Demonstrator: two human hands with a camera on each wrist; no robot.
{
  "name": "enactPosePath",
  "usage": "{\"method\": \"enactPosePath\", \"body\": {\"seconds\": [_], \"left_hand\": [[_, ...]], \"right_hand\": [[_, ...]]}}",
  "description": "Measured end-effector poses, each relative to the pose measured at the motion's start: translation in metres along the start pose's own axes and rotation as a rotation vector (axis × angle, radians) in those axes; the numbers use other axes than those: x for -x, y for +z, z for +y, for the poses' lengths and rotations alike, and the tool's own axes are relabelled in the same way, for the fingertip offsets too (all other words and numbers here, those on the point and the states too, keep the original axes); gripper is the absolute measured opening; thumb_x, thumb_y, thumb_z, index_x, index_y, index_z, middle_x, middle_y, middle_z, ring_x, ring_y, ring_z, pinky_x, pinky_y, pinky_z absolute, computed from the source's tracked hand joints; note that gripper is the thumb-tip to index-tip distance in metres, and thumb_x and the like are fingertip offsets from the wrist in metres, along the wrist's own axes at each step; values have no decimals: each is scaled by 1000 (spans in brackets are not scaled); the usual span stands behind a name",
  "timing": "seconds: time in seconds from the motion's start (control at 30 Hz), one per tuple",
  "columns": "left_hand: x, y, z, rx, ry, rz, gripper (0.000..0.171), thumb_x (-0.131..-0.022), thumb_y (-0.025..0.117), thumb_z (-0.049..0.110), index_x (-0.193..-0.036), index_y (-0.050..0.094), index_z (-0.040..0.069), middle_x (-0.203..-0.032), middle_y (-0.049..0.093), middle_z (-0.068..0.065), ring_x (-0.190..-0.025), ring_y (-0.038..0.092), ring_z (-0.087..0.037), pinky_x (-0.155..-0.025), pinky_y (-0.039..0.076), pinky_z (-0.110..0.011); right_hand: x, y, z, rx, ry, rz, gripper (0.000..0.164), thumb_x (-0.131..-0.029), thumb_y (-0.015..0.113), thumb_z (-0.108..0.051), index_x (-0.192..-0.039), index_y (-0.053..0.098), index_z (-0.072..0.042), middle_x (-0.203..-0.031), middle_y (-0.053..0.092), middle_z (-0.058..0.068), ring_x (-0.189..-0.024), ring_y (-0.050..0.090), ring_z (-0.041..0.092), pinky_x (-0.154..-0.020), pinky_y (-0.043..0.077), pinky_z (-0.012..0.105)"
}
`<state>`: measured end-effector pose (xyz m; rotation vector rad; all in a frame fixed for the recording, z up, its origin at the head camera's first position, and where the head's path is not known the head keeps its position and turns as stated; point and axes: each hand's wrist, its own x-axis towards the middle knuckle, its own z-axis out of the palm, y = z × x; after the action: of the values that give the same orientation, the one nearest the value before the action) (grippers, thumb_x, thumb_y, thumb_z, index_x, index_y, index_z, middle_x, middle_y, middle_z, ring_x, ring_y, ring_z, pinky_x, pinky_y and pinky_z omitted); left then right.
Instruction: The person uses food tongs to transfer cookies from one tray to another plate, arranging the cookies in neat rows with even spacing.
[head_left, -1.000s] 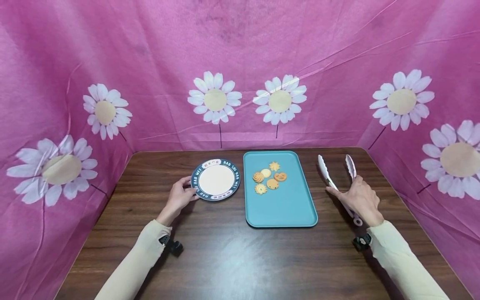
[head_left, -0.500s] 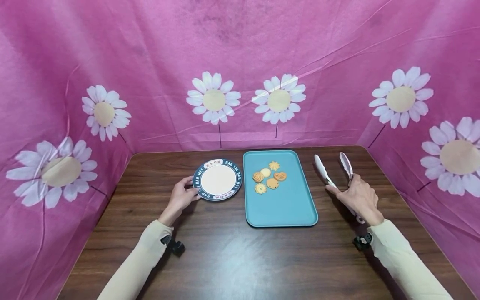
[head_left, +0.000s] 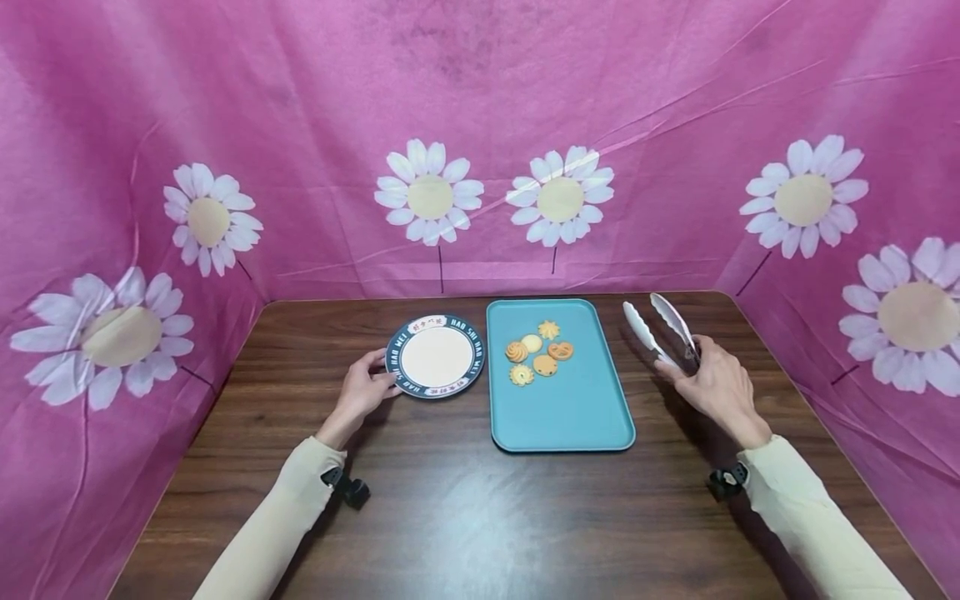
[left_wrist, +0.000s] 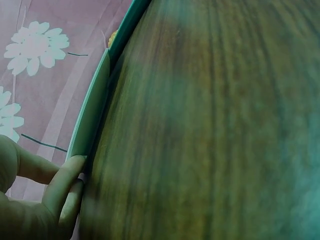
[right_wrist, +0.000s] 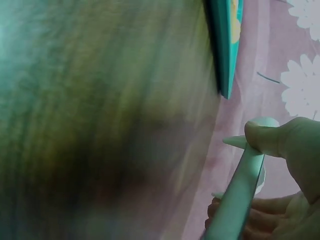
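Note:
In the head view my left hand [head_left: 363,390] pinches the left rim of a round plate [head_left: 435,357] with a white middle and a dark teal lettered border. The left wrist view shows the fingers at the edge of the plate [left_wrist: 91,112], which lies low along the table. My right hand [head_left: 716,387] grips a pair of white tongs [head_left: 675,321], their two arms spread and tips pointing away from me. In the right wrist view the thumb presses one arm of the tongs [right_wrist: 237,195], fingers curling around the other side. The tongs' rear end is hidden by the hand.
Between the hands lies a blue rectangular tray [head_left: 562,417] with several cookies [head_left: 546,366] grouped on its far half. The plate sits close to the tray's left edge. A pink flowered cloth [head_left: 480,83] surrounds the wooden table [head_left: 420,517] at the back and sides.
My right hand has picked up the tongs, moving them slightly left, and their tips have drawn closer together. The plate has slid a little right toward the tray with my left hand.

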<state>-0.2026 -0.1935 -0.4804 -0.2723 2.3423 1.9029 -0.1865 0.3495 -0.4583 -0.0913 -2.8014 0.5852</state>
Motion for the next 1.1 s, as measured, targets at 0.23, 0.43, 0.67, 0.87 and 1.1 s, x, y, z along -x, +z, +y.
{"method": "enactPosePath", "body": {"seconds": [0.23,0.43,0.67,0.87,1.1], "left_hand": [[-1,0,0,-3,-3,3,62,-97,54,-10,-157,37,-7,-147,46,-29,-91,66,-9,-78,67,-16],[-2,0,0,10,5,2,61,-98,53,-10,-157,36,-7,-148,45,-29,-95,66,-10,-79,66,-16],[-3,0,-1,27,5,-6,64,-97,53,-11,-158,33,-8,-151,43,-30,-99,67,-13,-80,66,-15],[-3,0,-2,44,-1,-5,63,-98,53,-11,-158,33,-8,-153,43,-30,-99,66,-12,-79,66,-15],[-1,-1,-2,47,-4,-4,62,-99,53,-10,-157,34,-8,-154,43,-30,-111,66,-23,-81,66,-15]], "right_hand": [[-3,-4,-6,-24,-152,44,65,-88,81,-32,-135,57,5,-115,65,32,-102,61,54,-73,50,71],[-7,-6,-14,-13,-218,24,61,-87,83,-31,-135,60,-1,-116,69,29,-99,64,54,-70,52,69],[-10,-8,-19,-27,-302,-22,60,-84,87,-29,-132,62,-5,-105,72,27,-87,67,46,-60,51,62],[-14,-11,-25,-4,-355,-102,59,-85,87,-31,-133,61,-8,-99,72,21,-86,65,36,-59,52,56],[-15,-14,-32,40,-428,-163,58,-87,86,-30,-135,62,-9,-110,73,17,-99,65,36,-72,57,61]]}}
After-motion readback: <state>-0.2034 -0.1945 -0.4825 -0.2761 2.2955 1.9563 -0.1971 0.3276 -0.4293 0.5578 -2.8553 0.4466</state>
